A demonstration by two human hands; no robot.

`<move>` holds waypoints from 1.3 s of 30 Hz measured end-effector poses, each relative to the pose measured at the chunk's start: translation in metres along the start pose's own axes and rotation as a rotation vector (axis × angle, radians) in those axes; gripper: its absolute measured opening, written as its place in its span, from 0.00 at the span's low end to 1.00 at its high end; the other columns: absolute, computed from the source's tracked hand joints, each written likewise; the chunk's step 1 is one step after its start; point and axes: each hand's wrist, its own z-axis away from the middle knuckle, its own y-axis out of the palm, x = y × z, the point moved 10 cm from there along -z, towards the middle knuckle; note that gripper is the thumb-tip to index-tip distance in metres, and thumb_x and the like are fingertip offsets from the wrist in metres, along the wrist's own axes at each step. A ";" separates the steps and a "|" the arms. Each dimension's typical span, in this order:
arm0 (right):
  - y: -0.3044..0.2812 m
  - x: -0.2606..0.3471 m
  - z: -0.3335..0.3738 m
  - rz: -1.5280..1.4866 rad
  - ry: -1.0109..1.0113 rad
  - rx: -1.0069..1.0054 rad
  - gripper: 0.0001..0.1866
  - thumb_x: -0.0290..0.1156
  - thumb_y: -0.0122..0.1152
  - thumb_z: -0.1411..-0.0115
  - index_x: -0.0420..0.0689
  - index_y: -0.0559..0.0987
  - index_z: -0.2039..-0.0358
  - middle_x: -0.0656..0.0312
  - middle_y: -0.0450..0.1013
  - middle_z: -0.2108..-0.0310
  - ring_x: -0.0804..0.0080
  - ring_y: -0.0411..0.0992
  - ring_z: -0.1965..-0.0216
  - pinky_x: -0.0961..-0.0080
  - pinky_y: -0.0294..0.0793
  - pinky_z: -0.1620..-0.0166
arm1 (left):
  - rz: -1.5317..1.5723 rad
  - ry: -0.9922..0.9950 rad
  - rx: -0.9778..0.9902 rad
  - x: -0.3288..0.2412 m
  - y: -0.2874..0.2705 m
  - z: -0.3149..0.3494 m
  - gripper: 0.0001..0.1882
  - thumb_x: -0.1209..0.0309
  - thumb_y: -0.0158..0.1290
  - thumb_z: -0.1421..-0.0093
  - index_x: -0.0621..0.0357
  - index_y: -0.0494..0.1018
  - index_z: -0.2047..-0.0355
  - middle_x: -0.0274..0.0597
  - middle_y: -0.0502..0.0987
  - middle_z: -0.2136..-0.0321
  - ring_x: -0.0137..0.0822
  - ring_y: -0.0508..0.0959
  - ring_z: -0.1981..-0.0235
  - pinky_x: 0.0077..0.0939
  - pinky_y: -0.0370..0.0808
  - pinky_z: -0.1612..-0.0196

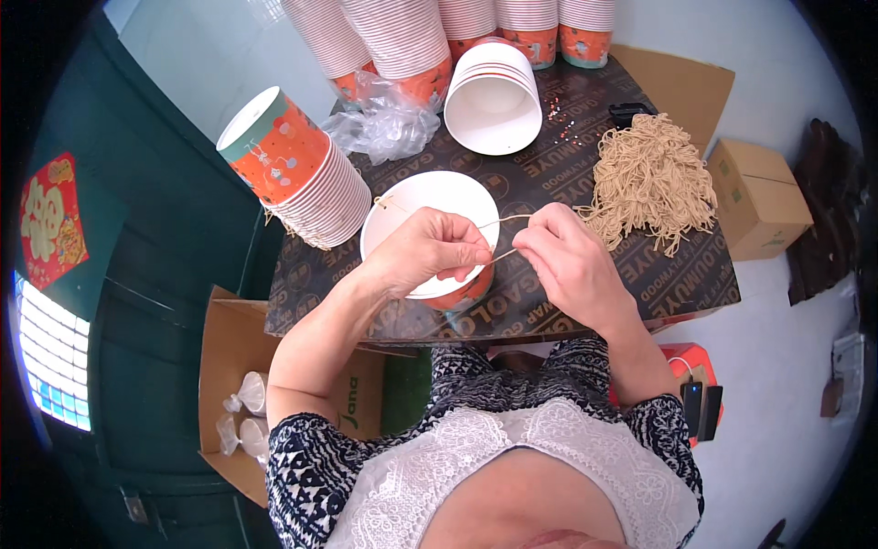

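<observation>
A paper cup [448, 194] stands before me, its white mouth turned up and its orange side showing below. At its right rim, my left hand [432, 249] is closed in a pinch on a thin tan cord [505, 220]. Two strands of this cord stretch to my right hand [572, 265], whose fingers are also pinched together on it, just right of the cup. A small end of cord sticks out at the cup's left rim. My fingers hide where the cord meets the right rim.
A tilted stack of cups [283, 151] with cord at its rims leans left. Behind are a plastic bag [389, 128], a cup stack lying sideways [494, 110] and tall cup stacks [393, 37]. A heap of tan cords [649, 178] and small beads [567, 123] lie right on the dark table [540, 311].
</observation>
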 end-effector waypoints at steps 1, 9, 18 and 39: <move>-0.004 0.006 -0.003 -0.005 -0.051 -0.020 0.08 0.18 0.61 0.47 0.39 0.75 0.65 0.56 0.66 0.68 0.58 0.72 0.65 0.64 0.74 0.64 | 0.000 0.000 0.010 0.000 0.001 0.000 0.05 0.74 0.60 0.40 0.63 0.79 0.70 0.32 0.76 0.81 0.19 0.68 0.82 0.13 0.63 0.79; -0.001 0.018 -0.022 -0.260 -0.197 -0.025 0.12 0.17 0.59 0.49 0.38 0.76 0.62 0.55 0.70 0.66 0.57 0.73 0.63 0.65 0.75 0.62 | -0.030 -0.025 0.029 0.002 0.004 -0.003 0.06 0.73 0.62 0.41 0.63 0.79 0.71 0.31 0.75 0.82 0.19 0.68 0.83 0.14 0.63 0.79; 0.014 0.019 -0.043 -0.331 -0.336 0.003 0.13 0.17 0.63 0.50 0.40 0.79 0.63 0.58 0.74 0.68 0.60 0.72 0.64 0.68 0.73 0.59 | -0.105 0.061 0.026 -0.007 0.007 -0.002 0.05 0.74 0.62 0.41 0.62 0.80 0.71 0.30 0.75 0.82 0.19 0.69 0.82 0.16 0.65 0.78; 0.021 -0.013 -0.008 -0.314 0.096 -0.031 0.06 0.20 0.61 0.44 0.39 0.73 0.66 0.54 0.67 0.62 0.54 0.69 0.57 0.64 0.70 0.55 | -0.049 0.071 0.076 -0.004 0.010 -0.005 0.11 0.67 0.54 0.34 0.60 0.76 0.72 0.28 0.72 0.81 0.19 0.66 0.80 0.15 0.62 0.76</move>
